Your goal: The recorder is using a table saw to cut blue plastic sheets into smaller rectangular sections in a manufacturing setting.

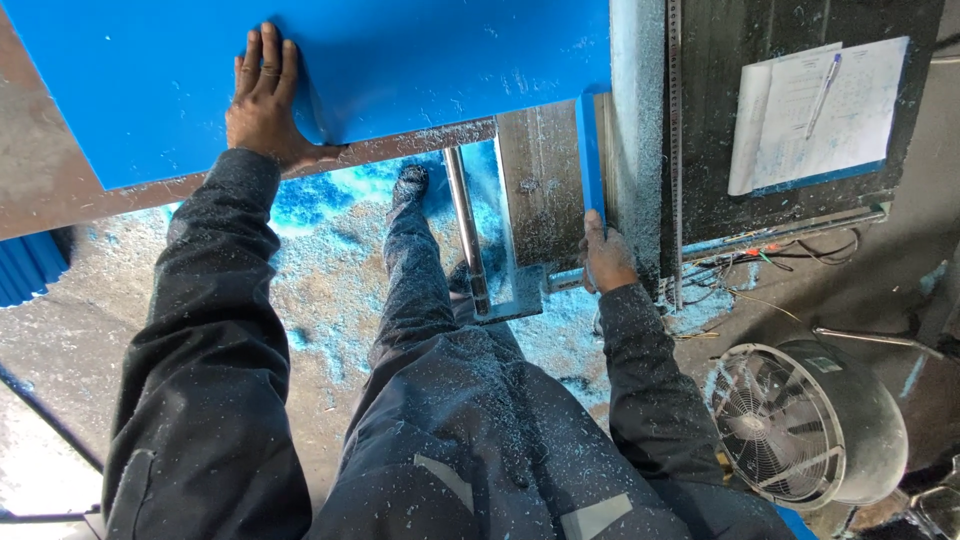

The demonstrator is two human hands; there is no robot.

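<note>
Blue panel (400, 70) lies flat on the table (545, 190) at twelve o'clock, left hand (262, 100) spread open on its near edge. Right hand (606, 258), at three o'clock, grips a narrow blue strip (590, 150). Blue shavings (330, 260) dust the floor; fan (800, 425) at five o'clock.

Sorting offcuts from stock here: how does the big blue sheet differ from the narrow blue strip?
The big blue sheet is wide and lies flat under the left hand; the narrow blue strip is slim, gripped at its end by the right hand. Both are the same bright blue, dusted with shavings.
</note>
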